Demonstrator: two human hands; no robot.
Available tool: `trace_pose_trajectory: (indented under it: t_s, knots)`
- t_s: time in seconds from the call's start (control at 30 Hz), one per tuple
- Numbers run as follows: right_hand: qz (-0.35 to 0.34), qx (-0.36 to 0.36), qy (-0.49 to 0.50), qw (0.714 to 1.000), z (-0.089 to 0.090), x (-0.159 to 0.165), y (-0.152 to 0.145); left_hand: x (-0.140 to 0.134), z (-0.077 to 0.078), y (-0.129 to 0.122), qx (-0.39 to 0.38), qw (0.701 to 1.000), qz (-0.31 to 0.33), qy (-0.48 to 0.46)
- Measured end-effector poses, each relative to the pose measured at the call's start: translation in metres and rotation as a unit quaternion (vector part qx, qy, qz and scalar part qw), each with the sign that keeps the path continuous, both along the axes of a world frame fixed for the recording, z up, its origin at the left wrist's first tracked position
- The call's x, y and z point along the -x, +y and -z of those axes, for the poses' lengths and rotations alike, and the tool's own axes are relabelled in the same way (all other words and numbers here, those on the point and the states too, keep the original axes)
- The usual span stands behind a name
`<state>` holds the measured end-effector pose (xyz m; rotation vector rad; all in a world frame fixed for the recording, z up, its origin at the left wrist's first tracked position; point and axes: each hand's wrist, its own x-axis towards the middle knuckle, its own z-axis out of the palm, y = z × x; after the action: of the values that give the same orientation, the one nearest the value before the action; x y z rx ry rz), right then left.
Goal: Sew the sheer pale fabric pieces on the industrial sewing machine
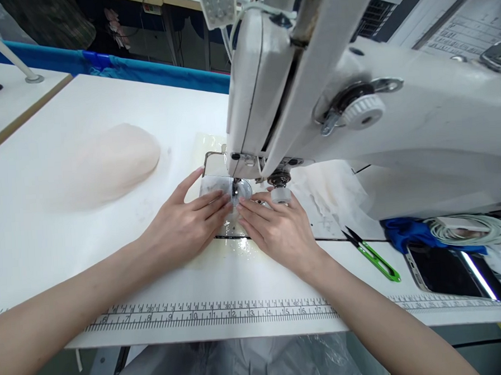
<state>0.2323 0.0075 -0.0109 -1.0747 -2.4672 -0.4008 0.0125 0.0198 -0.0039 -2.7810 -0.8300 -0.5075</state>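
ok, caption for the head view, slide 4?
Both hands, left and right, flat at the needle of a white sewing machine; green snips to the right.

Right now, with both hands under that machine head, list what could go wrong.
1. Fingertips of the left hand and right hand lie close to the needle; a stitch could likely catch one.
2. The green snips lie open beside the right wrist; a sideways move might graze the blades.

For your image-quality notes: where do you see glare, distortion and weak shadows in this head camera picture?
Head view: glare streaks the phone screen and the glossy plate under both hands; wide-angle distortion bows the printed ruler and the sewing machine; lighting is flat, shadows faint.
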Motion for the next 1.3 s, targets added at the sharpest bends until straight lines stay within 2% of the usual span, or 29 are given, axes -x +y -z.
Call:
trace_pose_trajectory:
  t_s: [0.17,0.43,0.67,0.9,1.13,1.3]
  knots:
    - [0.010,-0.004,-0.005,1.000,0.001,0.000,0.001,0.000,0.002,0.004,0.007,1.000,-0.013,-0.007]
    - [0.024,0.005,-0.004,1.000,0.003,0.002,0.004,-0.001,0.003,0.008,0.059,0.997,-0.017,-0.047]
    - [0.037,0.009,-0.011,0.999,0.003,0.002,0.005,-0.002,0.003,0.013,0.041,0.999,-0.030,-0.006]
    - [0.043,0.020,-0.017,0.999,0.002,0.002,0.005,-0.002,0.003,0.015,0.058,0.997,-0.028,-0.044]
    - [0.048,0.020,-0.030,0.998,0.001,0.003,0.004,-0.002,0.005,0.013,0.030,0.999,-0.037,-0.009]
    - [0.042,0.017,-0.024,0.999,0.001,0.001,0.005,-0.001,0.004,0.011,0.042,0.997,-0.063,-0.014]
